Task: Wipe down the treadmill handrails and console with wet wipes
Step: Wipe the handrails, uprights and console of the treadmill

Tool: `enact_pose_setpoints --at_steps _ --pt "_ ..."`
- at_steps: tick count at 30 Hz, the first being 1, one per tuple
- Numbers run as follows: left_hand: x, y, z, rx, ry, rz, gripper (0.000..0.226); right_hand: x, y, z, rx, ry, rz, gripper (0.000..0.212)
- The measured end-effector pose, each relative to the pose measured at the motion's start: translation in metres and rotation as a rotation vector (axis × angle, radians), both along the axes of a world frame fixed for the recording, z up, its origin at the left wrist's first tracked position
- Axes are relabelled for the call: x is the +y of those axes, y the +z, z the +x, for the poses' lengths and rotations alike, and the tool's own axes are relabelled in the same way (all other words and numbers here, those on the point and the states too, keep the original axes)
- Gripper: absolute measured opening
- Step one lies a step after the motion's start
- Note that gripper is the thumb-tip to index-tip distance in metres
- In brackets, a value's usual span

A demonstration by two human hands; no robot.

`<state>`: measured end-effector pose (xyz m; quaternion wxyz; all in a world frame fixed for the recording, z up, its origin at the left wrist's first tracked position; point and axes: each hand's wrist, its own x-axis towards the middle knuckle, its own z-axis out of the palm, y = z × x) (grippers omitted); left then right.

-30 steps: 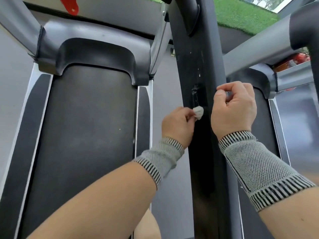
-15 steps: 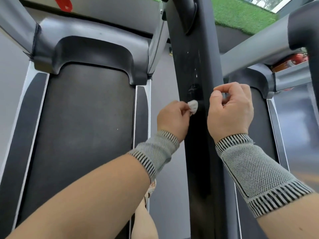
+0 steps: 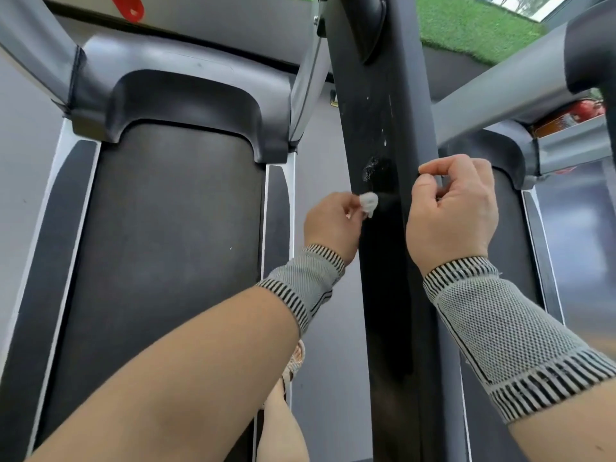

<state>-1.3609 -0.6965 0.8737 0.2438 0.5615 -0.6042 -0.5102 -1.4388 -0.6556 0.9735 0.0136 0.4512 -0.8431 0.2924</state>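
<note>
- Since a second ago the left hand has drawn the small white wipe a little to the left along the black handrail, and a pale scuffed patch on the rail now shows above it, where a dark slot-like mark showed before.
- The left hand pinches the balled-up wipe between thumb and fingertips; the wipe touches the left edge of the handrail, about midway up the frame.
- The right hand is curled at the right edge of the handrail, thumb and forefinger pressed together. Whether they hold anything cannot be told.
- Both wrists wear grey knitted bands with striped edges.
- The handrail runs up the middle of the view and hides the floor and treadmill parts behind it.
- To the left lies a treadmill belt under a grey motor cover; a second belt shows to the right.
- Green turf lies top right, a red tag top left.
</note>
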Motion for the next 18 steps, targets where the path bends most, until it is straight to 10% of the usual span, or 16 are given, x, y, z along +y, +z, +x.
enact_pose_setpoints --at_steps 18 --pt "-0.035 -0.022 -0.009 0.035 0.056 0.075 0.008 -0.001 0.0 -0.003 0.008 -0.001 0.006 0.007"
